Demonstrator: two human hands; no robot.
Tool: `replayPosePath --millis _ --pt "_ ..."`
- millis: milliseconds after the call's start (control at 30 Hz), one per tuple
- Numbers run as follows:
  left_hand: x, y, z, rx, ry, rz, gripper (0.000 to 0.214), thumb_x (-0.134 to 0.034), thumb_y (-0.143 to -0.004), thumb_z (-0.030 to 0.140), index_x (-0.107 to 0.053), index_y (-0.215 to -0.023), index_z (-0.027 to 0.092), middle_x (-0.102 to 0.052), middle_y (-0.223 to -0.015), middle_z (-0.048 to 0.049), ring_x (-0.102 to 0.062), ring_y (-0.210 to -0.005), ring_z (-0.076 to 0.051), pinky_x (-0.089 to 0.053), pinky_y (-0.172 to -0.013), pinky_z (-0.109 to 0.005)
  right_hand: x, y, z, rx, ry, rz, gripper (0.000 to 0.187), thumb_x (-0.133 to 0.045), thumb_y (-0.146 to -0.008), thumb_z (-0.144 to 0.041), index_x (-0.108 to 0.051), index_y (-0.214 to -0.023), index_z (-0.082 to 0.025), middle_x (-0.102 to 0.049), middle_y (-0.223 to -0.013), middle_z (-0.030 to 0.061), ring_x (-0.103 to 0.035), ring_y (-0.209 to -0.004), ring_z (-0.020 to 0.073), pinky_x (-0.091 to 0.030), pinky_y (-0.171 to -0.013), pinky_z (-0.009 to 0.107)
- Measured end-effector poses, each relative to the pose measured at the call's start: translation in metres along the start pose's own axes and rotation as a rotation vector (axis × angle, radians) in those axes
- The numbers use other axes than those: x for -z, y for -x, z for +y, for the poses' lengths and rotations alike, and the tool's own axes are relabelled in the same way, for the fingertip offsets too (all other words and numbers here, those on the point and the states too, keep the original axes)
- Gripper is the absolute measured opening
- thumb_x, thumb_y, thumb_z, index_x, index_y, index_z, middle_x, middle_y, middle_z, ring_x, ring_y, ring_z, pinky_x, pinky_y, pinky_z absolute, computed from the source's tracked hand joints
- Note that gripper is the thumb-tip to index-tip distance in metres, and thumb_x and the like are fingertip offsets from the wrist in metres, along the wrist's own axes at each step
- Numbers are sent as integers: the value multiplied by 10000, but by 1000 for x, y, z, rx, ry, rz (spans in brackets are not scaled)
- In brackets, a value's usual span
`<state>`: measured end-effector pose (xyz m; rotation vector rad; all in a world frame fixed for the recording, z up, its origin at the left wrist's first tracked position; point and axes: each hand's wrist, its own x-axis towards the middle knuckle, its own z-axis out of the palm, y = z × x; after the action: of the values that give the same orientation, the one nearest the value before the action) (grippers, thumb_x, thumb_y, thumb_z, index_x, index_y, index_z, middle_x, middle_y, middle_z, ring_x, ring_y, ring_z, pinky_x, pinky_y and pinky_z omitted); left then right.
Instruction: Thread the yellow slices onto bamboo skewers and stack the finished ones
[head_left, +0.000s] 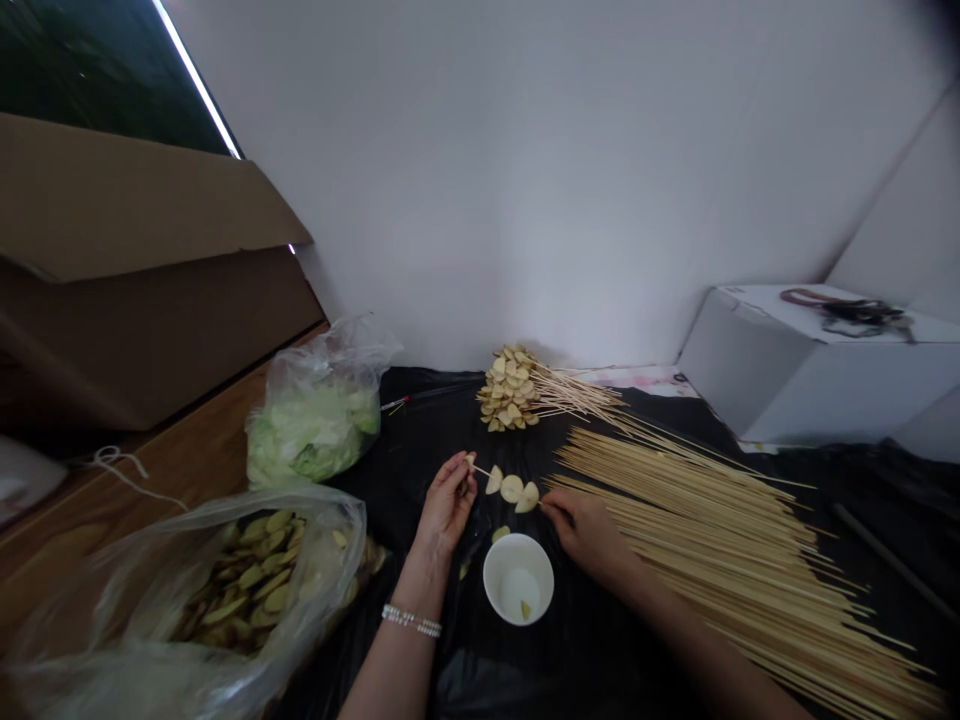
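Observation:
My left hand (448,503) pinches a potato slice at the tip of a thin bamboo skewer (484,471). Three potato slices (512,488) sit threaded along that skewer. My right hand (583,527) grips the skewer's other end, fingers closed. Both hands hover over a black plastic sheet (420,440), just above a small white bowl (518,579) with a little liquid and a scrap inside. A loose slice (500,533) lies beside the bowl.
Finished potato skewers (517,390) are piled by the wall. A large heap of bare skewers (720,545) spreads to the right. Clear bags hold sliced potatoes (247,580) and lettuce (311,430) on the left. A cardboard box (135,270) and white box (810,365) flank the area.

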<state>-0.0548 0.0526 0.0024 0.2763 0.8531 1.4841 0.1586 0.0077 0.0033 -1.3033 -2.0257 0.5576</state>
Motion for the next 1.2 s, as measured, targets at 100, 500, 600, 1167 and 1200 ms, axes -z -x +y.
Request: replayPosePath --millis 100,500,600,1167,1200 --pt "-1 1 0 16 -14 -15 160 -559 -822 12 -648 -894 124 -709 -893 -61 -646 -640 -73 -530 -558 -148 0 0 -1 0 -1 -1 217 -450 -882 -210 -649 -796 -191 -671 -772 37 -595 -740 170 -401 -694 265" --pt "0 -1 1 11 23 9 143 -545 -836 22 -655 -863 110 -714 -867 -55 -647 -635 -69 -533 -565 -136 -1 0 1 -3 -2 -6 218 -454 -880 -210 -648 -783 -194 -674 -781 40 -596 -747 172 -400 -695 266" --pt "1 -1 1 12 23 1 149 -544 -833 14 -656 -859 110 -714 -864 -56 -647 -631 -67 -533 -568 -135 0 0 0 -4 2 -9 217 -452 -881 -212 -646 -788 -197 -672 -778 38 -594 -740 171 -396 -688 264" --pt "1 0 0 -9 -16 10 139 -588 -801 7 -656 -855 115 -721 -838 -58 -647 -618 -67 -527 -567 -136 2 0 -3 1 3 -16 222 -447 -885 -198 -649 -793 -188 -673 -776 42 -596 -745 170 -401 -696 260" --pt "1 0 0 -19 -26 8 137 -605 -789 7 -657 -855 115 -722 -838 -60 -647 -620 -68 -527 -569 -137 2 1 -4 0 8 -18 222 -445 -886 -195 -648 -796 -187 -674 -780 45 -597 -748 171 -401 -697 261"
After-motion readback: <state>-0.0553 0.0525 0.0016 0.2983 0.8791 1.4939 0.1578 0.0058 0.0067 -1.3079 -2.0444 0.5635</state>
